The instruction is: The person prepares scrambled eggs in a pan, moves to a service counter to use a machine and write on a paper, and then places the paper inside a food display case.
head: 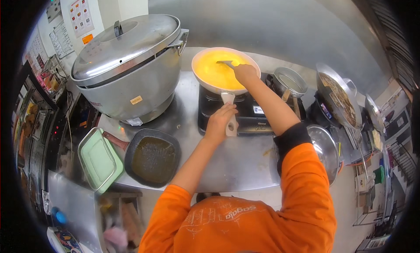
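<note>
A light-coloured frying pan (198,76) with yellow liquid (213,69) spread across its inside stands on a black Rinnai gas stove (246,120). My left hand (220,122) is wrapped around the pan's pale handle (231,130). Over the pan's right side, my right hand (246,75) grips a grey spatula (226,63). The spatula's flat end rests in or on the yellow liquid, and most of its handle is hidden inside my fist.
Left stands a large lidded metal pot (131,85). Before it lie a square dark pan (152,159) with brownish liquid and a green tray (101,157) with a wire rack. Rightward are a small pot (290,80), a wok (338,95) holding food, and a metal bowl (323,148).
</note>
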Motion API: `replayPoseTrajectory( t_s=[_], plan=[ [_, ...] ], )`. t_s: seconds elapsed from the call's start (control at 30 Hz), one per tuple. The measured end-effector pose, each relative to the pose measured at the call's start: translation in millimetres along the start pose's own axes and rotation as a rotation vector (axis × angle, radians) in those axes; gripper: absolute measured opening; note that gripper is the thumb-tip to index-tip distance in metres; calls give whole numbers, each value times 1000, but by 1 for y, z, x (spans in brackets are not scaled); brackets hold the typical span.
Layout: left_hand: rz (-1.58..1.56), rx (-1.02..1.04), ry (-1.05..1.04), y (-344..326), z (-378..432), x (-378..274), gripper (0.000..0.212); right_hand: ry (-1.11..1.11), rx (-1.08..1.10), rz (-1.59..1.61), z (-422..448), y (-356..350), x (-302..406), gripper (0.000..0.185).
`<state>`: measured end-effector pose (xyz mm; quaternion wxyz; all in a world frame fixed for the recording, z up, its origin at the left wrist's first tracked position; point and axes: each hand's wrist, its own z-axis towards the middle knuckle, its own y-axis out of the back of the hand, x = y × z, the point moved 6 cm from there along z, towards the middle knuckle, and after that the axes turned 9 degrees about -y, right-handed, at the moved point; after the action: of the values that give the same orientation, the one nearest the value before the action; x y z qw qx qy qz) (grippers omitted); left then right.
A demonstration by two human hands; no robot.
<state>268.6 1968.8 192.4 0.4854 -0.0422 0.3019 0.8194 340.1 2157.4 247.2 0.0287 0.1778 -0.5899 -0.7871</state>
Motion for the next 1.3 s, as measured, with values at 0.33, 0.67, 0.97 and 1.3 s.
replayPoseTrajectory(
  t_s=[0.33, 0.67, 0.97, 1.3],
  plan=[
    [-10, -15, -19, 3, -2, 0, 35, 148, 74, -33, -72, 50, -2, 24],
    [-30, -1, -22, 11, -6, 2, 36, 152, 141, -167, -102, 120, -49, 20],
    [-21, 4, -13, 8, -9, 8, 37, 186, 247, -168, -117, 83, -34, 19],
    [-48, -35, 5, 12, -7, 8, 40, 125, 115, -125, -61, 19, -18, 22]
  ],
)
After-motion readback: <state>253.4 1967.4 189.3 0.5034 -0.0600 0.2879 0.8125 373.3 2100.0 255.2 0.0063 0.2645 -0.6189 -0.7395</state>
